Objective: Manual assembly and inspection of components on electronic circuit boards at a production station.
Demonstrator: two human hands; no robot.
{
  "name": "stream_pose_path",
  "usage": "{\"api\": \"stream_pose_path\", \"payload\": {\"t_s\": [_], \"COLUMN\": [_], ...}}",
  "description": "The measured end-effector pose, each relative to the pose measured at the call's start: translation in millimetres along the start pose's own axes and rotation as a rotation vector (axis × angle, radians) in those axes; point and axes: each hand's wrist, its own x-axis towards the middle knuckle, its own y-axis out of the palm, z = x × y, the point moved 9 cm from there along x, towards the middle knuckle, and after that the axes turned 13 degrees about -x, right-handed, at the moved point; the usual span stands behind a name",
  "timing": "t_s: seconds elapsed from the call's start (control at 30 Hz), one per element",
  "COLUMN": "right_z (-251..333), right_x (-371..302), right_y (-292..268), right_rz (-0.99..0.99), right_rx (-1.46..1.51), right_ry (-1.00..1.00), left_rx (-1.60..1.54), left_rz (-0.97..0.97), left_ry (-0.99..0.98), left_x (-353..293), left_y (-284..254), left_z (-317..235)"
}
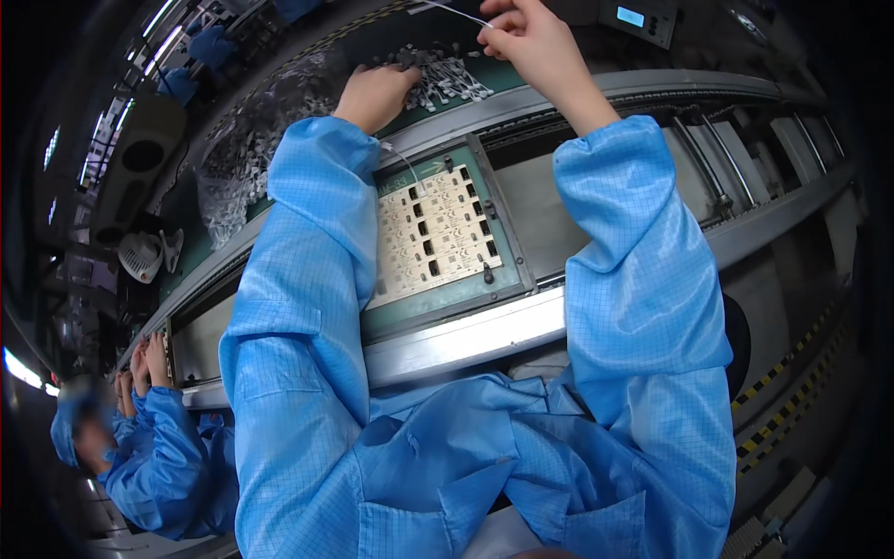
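My right hand is raised at the top, pinching a thin white cable that stretches off to the left. Curled down at the near edge of a heap of short white cables with plugs is my left hand; its fingertips are partly hidden, so what they grip is unclear. Below my hands a cream circuit board panel with rows of black parts lies in a green carrier. One white cable rises from the panel's upper part. My left sleeve covers the panel's left side.
The carrier sits between metal conveyor rails. Plastic bags of cables lie beyond my left arm, with a white device farther left. A co-worker in blue works at lower left. A box with a lit screen stands at upper right.
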Motion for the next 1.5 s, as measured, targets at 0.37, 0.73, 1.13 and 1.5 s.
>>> {"api": "stream_pose_path", "payload": {"t_s": [0.37, 0.73, 1.13, 1.5], "right_z": [-10, -17, 34, 63], "right_x": [10, -3, -29, -123], "right_y": [15, 17, 47, 148], "right_rz": [0.154, 0.242, 0.391, 0.64], "right_rx": [0.223, 0.213, 0.189, -0.173], "right_ry": [-0.024, 0.048, -0.184, -0.167], "left_rx": [-0.834, -0.985, -1.191, -1.647], "left_rz": [-0.307, -0.293, -0.355, -0.475], "left_ry": [-0.121, -0.343, -0.364, -0.654], "left_x": [-1, -28, -160, -259], "left_y": [-47, -59, -110, -80], "left_z": [34, 70, 18, 55]}}
